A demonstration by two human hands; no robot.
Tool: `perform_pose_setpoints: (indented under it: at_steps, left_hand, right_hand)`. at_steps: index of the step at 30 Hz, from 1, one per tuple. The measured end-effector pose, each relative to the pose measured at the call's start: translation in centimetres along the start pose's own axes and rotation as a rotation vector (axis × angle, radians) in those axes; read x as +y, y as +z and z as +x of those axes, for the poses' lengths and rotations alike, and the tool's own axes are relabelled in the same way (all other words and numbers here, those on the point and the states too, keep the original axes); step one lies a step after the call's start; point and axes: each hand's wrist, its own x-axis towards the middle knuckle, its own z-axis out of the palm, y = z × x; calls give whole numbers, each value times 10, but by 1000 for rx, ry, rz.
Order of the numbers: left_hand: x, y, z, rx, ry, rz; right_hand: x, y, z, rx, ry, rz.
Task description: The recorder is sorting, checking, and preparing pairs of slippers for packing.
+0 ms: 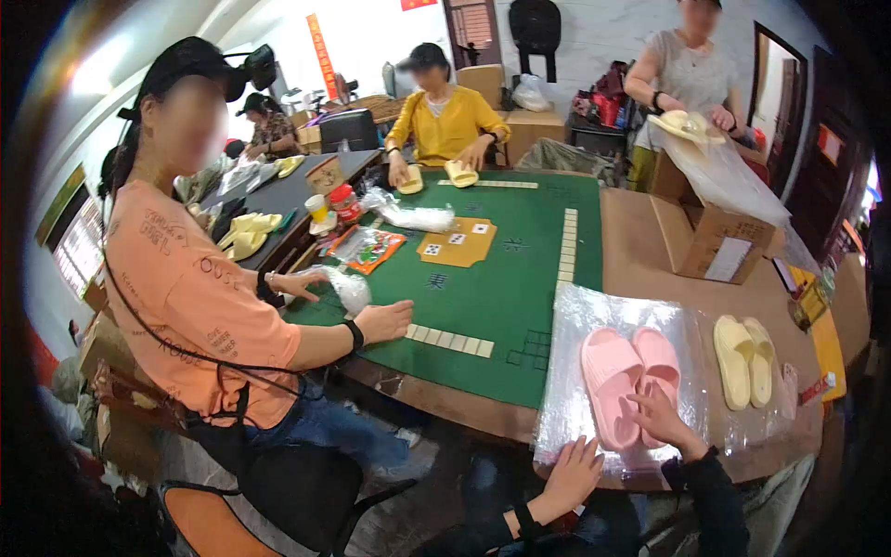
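A pair of pink slippers (629, 381) lies side by side on a clear plastic bag (594, 325) spread over the table's near edge. My right hand (661, 418) rests its fingers on the near end of the pink pair. My left hand (571, 473) presses flat on the bag's near left corner at the table edge. Both hands hold nothing. A pair of pale yellow slippers (745, 360) lies to the right, on the plastic too.
A green game table (501, 288) carries rows of tiles (449, 340) and a brown mat. A person in orange sits at its left, a person in yellow at the far side with yellow slippers. A standing person works over an open cardboard box (710, 232).
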Motion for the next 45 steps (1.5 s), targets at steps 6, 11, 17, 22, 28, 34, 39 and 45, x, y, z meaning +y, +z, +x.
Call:
perform_pose_setpoints:
  at_steps: [6,11,17,22,28,34,39,45]
  left_hand:
    - [-4,2,0,-33,29,49]
    - [-6,4,0,-24,53,40]
    - [-5,3,-1,-35,46,34]
    - [-6,2,-1,-22,45,17]
    - [-4,1,-1,-32,50,6]
    - [-7,0,4,-23,43,53]
    - [-8,-9,8,-1,46,103]
    - [-13,-4,6,-22,23,82]
  right_hand:
    - [8,22,36,41,9,59]
    - [1,21,48,37,282,-36]
    - [9,18,43,132,201,-109]
    - [14,11,17,175,141,11]
    - [19,5,-19,211,78,47]
    - [10,1,-23,204,97,24]
    - [4,4,-22,193,106,8]
    - [1,8,-21,170,125,26]
